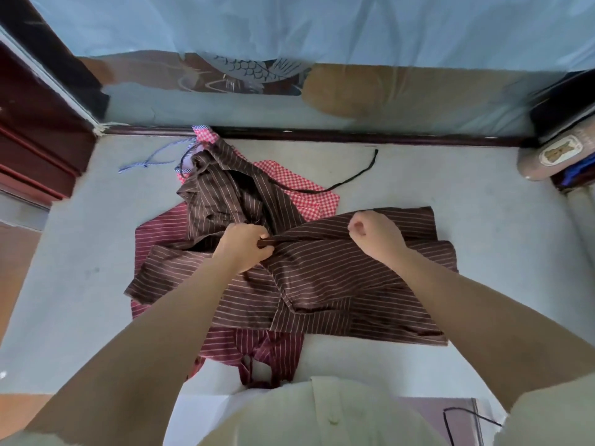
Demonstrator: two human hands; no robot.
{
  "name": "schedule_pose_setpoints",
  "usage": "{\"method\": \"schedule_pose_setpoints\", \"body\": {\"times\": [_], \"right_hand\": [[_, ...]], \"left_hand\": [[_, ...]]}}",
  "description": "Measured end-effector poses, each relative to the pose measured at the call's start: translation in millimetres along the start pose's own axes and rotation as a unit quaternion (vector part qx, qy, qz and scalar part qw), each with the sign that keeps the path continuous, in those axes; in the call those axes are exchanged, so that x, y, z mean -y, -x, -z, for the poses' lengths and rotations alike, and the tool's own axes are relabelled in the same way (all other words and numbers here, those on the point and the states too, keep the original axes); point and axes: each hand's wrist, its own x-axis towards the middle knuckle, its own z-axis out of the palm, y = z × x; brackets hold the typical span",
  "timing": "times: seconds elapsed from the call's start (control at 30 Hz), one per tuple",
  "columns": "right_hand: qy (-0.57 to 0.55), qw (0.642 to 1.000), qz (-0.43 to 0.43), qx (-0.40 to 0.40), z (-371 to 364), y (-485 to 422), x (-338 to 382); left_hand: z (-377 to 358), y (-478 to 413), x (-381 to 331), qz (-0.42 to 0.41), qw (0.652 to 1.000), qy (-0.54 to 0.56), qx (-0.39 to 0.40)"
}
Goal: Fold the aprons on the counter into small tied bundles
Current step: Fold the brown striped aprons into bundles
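Brown striped apron (pixel 338 278): spread in loose, overlapping folds at the middle of the worktop (pixel 499 226), directly in front of the person; a crumpled part is heaped up behind it, towards the back edge.
Left hand (pixel 244 247): fingers and thumb are curled round a bunched ridge of the brown cloth, which is gripped near the apron's centre.
Right hand (pixel 373 235): curled into a fist and set on the apron's upper right fold (whether cloth is pinched inside cannot be told).
Maroon striped apron (pixel 161 235): laid underneath the brown one, seen past its left edge and again at the near edge, where narrow ties are visible.
Red checked apron (pixel 309 191): partly covered by the brown heap, at the back.
Black strap (pixel 357 175): trailed across the checked cloth and onto the bare worktop to the right.
Blue-and-white tie (pixel 151 159): lying loose at the back left.
Labelled brown object (pixel 553 154): at the far right edge, too cropped to be identified.
Pale shirt (pixel 322 413): worn by the person, seen at the bottom.
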Motion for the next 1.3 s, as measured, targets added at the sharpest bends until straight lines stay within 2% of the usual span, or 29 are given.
{"method": "schedule_pose_setpoints", "body": {"times": [0.07,0.17,0.2,0.3,0.37,0.47,0.57,0.67,0.77,0.83,0.9,1.0,1.07,1.17,1.23,1.3], "right_hand": [[-0.055,0.996,0.073,0.021,3,-20,25],[-0.009,0.986,0.103,0.134,-5,-35,55],[0.015,0.982,0.094,0.163,-8,-40,62],[0.055,0.958,0.000,0.282,-4,-45,74],[0.082,0.936,-0.043,0.339,-4,-49,74],[0.096,0.917,-0.094,0.376,-7,-46,71],[0.073,0.913,-0.130,0.379,0,-34,69],[0.062,0.907,-0.147,0.390,9,-24,66],[0.037,0.887,-0.161,0.432,24,-21,66],[0.039,0.886,-0.157,0.434,35,-19,66],[0.043,0.893,-0.153,0.420,40,-20,63],[0.009,0.869,-0.169,0.465,37,-17,62],[-0.030,0.849,-0.186,0.493,30,-12,60],[-0.060,0.839,-0.197,0.503,24,-4,58],[-0.021,0.847,-0.179,0.501,28,1,60],[0.022,0.846,-0.161,0.507,33,4,63]], "left_hand": [[4,-1,4,-0.029,1.000,-0.012,0.002],[14,0,6,-0.060,0.997,0.043,0.016],[19,0,5,-0.045,0.994,0.087,0.043],[33,-7,0,0.077,0.967,0.189,0.151],[38,-16,-3,0.121,0.955,0.129,0.239],[42,-22,-12,0.141,0.924,0.013,0.355],[42,-22,-13,0.157,0.892,-0.005,0.424],[41,-21,-2,0.139,0.896,0.071,0.416],[45,-21,4,0.121,0.918,0.175,0.334],[48,-17,2,0.106,0.923,0.246,0.277],[50,-13,1,0.095,0.910,0.342,0.212],[51,-8,3,0.102,0.879,0.433,0.174],[53,-5,1,0.092,0.876,0.428,0.203],[55,-5,-1,0.089,0.868,0.389,0.294],[58,-3,-1,0.124,0.884,0.306,0.331],[58,-4,-2,0.117,0.906,0.255,0.317]]}}
